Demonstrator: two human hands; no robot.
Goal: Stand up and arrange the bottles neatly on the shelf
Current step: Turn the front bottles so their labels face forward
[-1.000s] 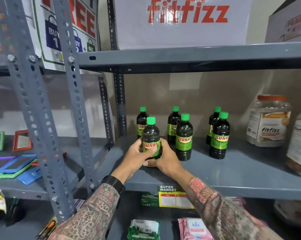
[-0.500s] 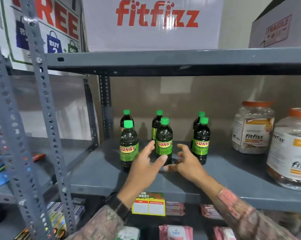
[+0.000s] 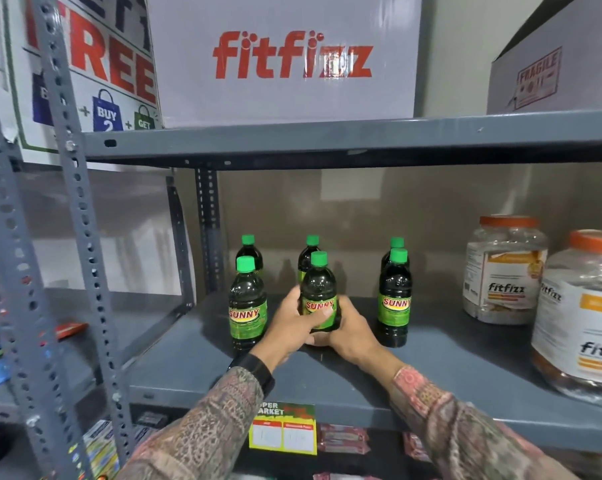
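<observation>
You're facing the grey steel shelf [image 3: 431,368]; fitfizz box [image 3: 285,57] sits on the tier above, two fitfizz jars [image 3: 504,271] at the right end. Six green-capped SUNNY bottles stand upright in two rows of three mid-shelf. Front-left bottle [image 3: 247,306] and front-right bottle [image 3: 395,303] stand free, apart from your hands. Your left hand [image 3: 292,323] and right hand [image 3: 350,332] are together, both clamped on the front-middle bottle [image 3: 319,292], low around its label, base at the shelf surface.
</observation>
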